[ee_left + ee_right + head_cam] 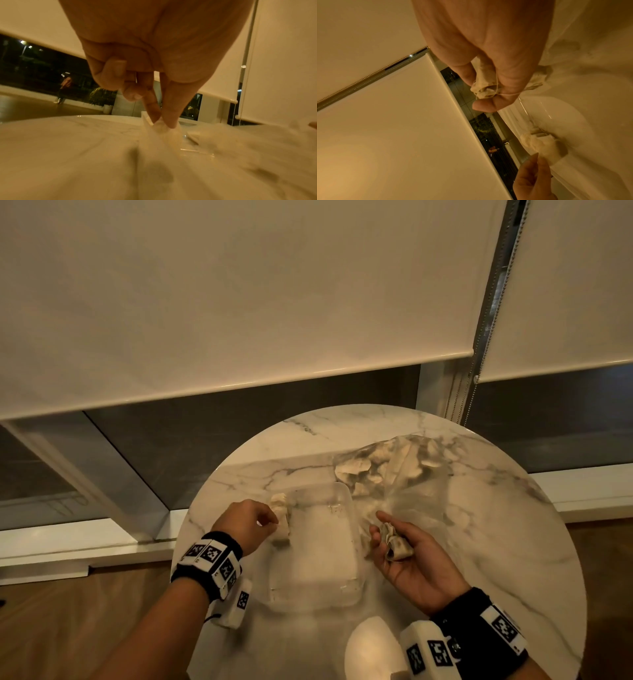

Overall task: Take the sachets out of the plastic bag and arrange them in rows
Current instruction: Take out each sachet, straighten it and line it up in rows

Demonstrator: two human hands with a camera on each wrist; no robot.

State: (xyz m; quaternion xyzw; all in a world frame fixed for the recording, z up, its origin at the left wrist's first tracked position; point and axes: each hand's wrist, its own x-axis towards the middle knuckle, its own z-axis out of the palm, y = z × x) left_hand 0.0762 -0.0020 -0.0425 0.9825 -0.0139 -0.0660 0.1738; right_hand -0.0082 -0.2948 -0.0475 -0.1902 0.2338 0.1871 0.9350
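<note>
The head view shows the plastic bag on the table; the left hand pinches a sachet. Only the right wrist view shows the thread of the sachet in the palm, which the right hand grips.

obscured and cropped items
sachets inside plastic bag blurred, count indeterminate; white object at near edge cropped, unidentifiable.
</note>
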